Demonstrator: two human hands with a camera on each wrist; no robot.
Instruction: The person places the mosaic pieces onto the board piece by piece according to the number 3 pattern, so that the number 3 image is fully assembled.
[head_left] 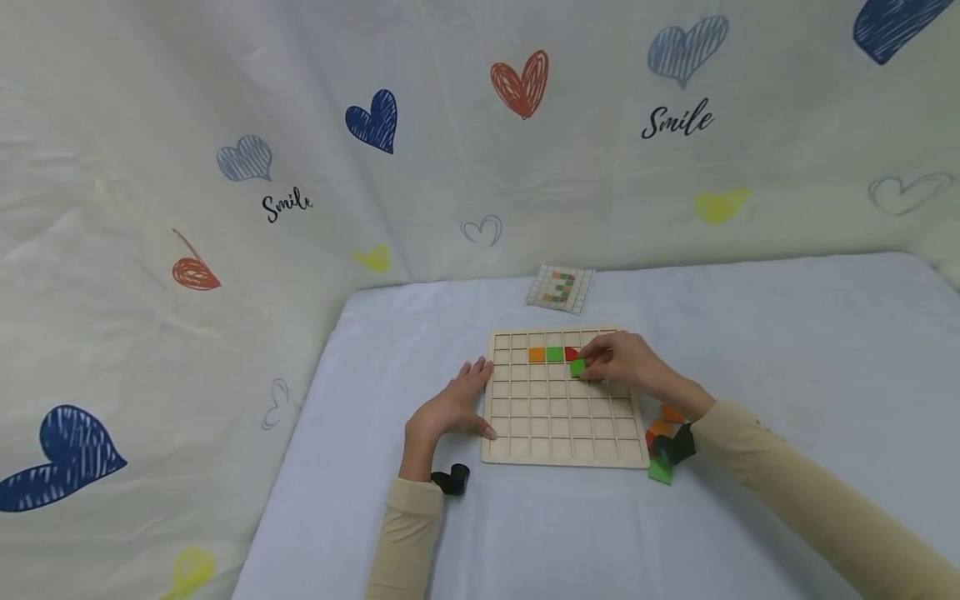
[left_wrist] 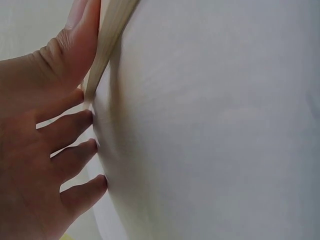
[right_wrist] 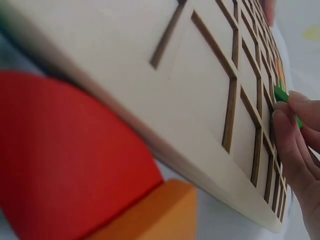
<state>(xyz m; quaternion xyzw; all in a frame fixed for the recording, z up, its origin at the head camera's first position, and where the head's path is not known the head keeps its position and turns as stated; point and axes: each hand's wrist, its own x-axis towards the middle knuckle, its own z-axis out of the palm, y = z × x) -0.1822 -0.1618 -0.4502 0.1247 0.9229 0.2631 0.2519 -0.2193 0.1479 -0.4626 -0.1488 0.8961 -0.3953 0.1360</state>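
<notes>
A wooden grid board [head_left: 551, 427] lies flat on the white cloth. One row near its far side holds an orange square tile [head_left: 536, 355], a green square tile [head_left: 554, 354] and a red tile [head_left: 571, 353], side by side. My right hand [head_left: 628, 360] pinches another green tile [head_left: 577, 368] between thumb and fingers, just below the red one; in the right wrist view that tile [right_wrist: 280, 93] looks tilted over the grid. Along the board's left edge, my left hand [head_left: 448, 408] rests with fingers spread and straight, thumb at the near corner.
Behind the board lies a card [head_left: 560, 289] printed with a coloured grid pattern. Loose pieces sit by the board's near right corner, among them a green tile [head_left: 660, 472], an orange tile [head_left: 671, 414] and a rounded red piece [right_wrist: 75, 155], partly hidden by the black wrist camera [head_left: 677, 445].
</notes>
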